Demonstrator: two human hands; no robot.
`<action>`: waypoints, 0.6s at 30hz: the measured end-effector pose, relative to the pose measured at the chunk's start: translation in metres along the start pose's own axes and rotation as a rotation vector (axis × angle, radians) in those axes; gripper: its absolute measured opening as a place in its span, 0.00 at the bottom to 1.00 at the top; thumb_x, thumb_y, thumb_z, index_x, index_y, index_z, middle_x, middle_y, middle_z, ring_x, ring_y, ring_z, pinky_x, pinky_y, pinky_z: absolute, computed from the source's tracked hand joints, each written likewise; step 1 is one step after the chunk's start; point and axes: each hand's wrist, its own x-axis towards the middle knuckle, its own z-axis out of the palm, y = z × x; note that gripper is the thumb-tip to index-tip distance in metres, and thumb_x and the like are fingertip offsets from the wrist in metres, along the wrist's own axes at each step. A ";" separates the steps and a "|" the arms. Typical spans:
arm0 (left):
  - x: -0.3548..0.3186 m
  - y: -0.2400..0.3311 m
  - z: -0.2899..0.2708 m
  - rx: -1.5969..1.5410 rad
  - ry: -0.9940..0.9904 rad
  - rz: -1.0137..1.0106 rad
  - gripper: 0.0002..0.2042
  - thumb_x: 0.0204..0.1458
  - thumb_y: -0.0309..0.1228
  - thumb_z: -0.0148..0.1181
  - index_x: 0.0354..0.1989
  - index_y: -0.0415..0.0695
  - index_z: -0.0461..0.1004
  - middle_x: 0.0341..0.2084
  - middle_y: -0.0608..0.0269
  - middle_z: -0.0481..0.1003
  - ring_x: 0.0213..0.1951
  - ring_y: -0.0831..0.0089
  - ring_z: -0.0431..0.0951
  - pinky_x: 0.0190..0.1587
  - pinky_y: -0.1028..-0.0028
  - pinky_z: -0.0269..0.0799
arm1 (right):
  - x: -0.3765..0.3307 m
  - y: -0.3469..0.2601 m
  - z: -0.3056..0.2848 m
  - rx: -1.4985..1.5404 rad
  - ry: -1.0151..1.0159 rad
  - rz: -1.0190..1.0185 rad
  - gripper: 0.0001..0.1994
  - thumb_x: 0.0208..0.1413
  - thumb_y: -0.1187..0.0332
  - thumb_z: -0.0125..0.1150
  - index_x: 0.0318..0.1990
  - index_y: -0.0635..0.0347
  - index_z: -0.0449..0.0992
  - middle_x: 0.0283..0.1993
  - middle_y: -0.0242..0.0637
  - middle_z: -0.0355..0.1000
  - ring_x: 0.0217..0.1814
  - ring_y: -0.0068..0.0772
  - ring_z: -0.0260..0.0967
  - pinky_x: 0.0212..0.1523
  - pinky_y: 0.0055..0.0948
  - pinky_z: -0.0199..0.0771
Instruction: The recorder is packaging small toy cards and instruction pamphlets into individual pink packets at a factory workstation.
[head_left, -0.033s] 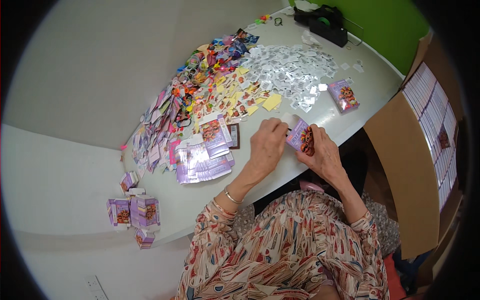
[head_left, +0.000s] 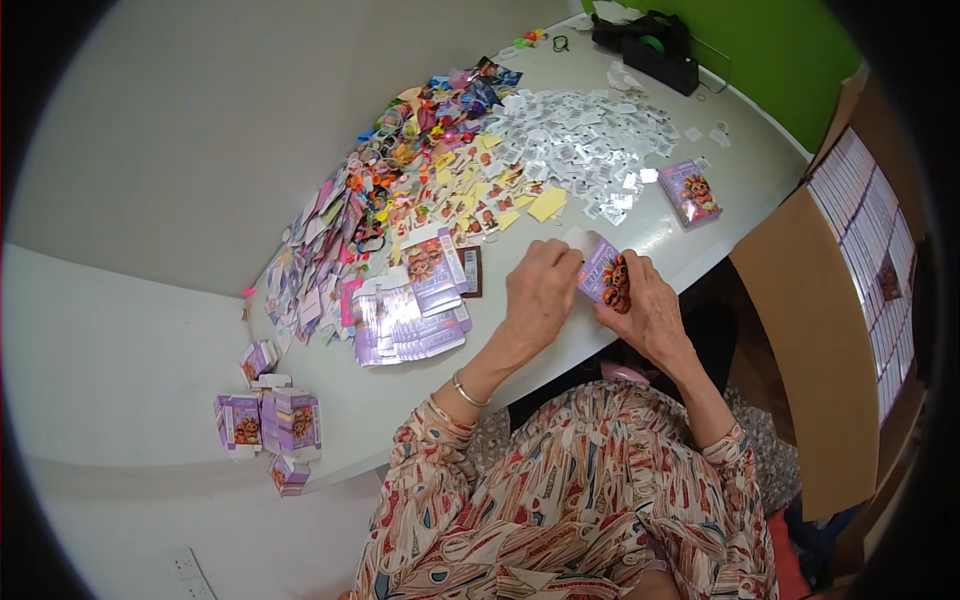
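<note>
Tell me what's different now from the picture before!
Nothing I can clearly see has moved, been picked up or let go; the view just slid a tiny bit. The right fingers still hold the purple box, the left fingers are still at its open end, and the other box and white slips stayed put.

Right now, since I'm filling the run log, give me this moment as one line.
right hand: gripping purple box | left hand: at its white flap | nearby: flat purple cartons, white slips, second box
</note>
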 end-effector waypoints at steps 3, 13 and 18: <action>-0.001 0.003 -0.005 -0.015 -0.129 -0.041 0.08 0.48 0.20 0.59 0.38 0.40 0.76 0.30 0.56 0.75 0.36 0.63 0.76 0.38 0.70 0.73 | 0.001 0.001 0.002 0.012 0.022 -0.007 0.35 0.40 0.63 0.68 0.55 0.67 0.60 0.40 0.50 0.67 0.41 0.52 0.70 0.41 0.41 0.72; -0.026 -0.131 -0.079 0.167 -0.160 -0.353 0.29 0.42 0.39 0.70 0.54 0.43 0.71 0.53 0.47 0.69 0.53 0.57 0.70 0.54 0.65 0.66 | 0.002 -0.002 -0.006 0.235 0.038 0.114 0.35 0.41 0.61 0.69 0.55 0.71 0.60 0.46 0.56 0.68 0.46 0.54 0.71 0.47 0.40 0.71; -0.024 -0.150 -0.091 0.531 -0.618 -0.481 0.45 0.30 0.51 0.73 0.61 0.46 0.65 0.62 0.45 0.59 0.61 0.44 0.58 0.61 0.55 0.57 | 0.002 0.001 0.001 0.191 0.064 0.068 0.35 0.42 0.61 0.68 0.55 0.70 0.60 0.46 0.56 0.68 0.46 0.54 0.70 0.48 0.40 0.70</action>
